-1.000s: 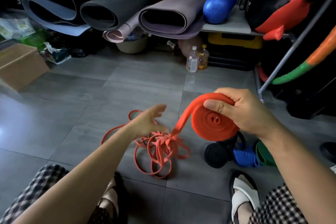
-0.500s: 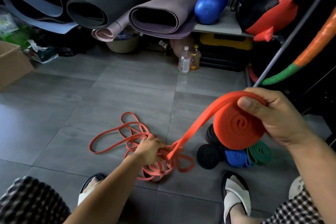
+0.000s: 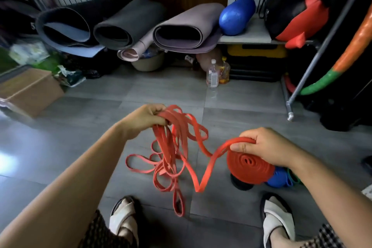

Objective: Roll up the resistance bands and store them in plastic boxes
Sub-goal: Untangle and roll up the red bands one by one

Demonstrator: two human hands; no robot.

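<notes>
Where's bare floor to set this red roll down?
Bare floor lies between the cardboard box and the left hand, and between the bottles and both hands. Crowded: loose band in the middle, rolled bands below the red roll in the right hand.

The left hand (image 3: 145, 121) held the loose band loops (image 3: 175, 147) at eleven o'clock, their ends hanging toward six; the right hand (image 3: 269, 147) held the rolled coil (image 3: 249, 169) at three o'clock; other rolled bands (image 3: 278, 179) lay on the floor (image 3: 80, 137) beneath the coil; two bottles (image 3: 213, 74) stood at one o'clock; rolled mats (image 3: 181, 30) lay behind, from ten to twelve; a cardboard box (image 3: 30, 90) sat at nine.
</notes>
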